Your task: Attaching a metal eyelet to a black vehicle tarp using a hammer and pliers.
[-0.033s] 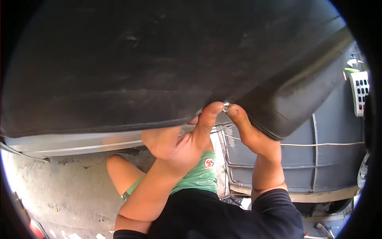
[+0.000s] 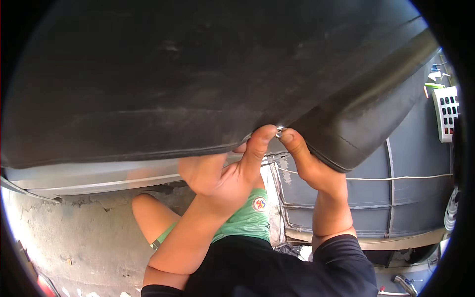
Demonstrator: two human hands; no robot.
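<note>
A large black leather-like cover (image 2: 148,94) fills the upper part of the view, with a seam along its near edge. At that edge, where a folded flap (image 2: 363,128) of the cover starts on the right, sits a small shiny metal piece (image 2: 279,132), too small to name. My left hand (image 2: 225,173) is closed on the cover's edge, its thumb beside the metal piece. From the other side my right hand (image 2: 311,161) pinches at the same spot, thumb tip touching or nearly touching the metal. The cover hides most of my right fingers.
Below the cover runs a smooth pale metallic surface (image 2: 109,176). Grey panelled surface (image 2: 346,203) lies at the right, crossed by a thin pale cord (image 2: 410,178). A white perforated basket (image 2: 447,115) stands at the far right. Worn concrete floor (image 2: 89,237) is at the lower left.
The cover and flap edge sit very slightly higher in the view. Both hands keep the same grip around the metal piece.
</note>
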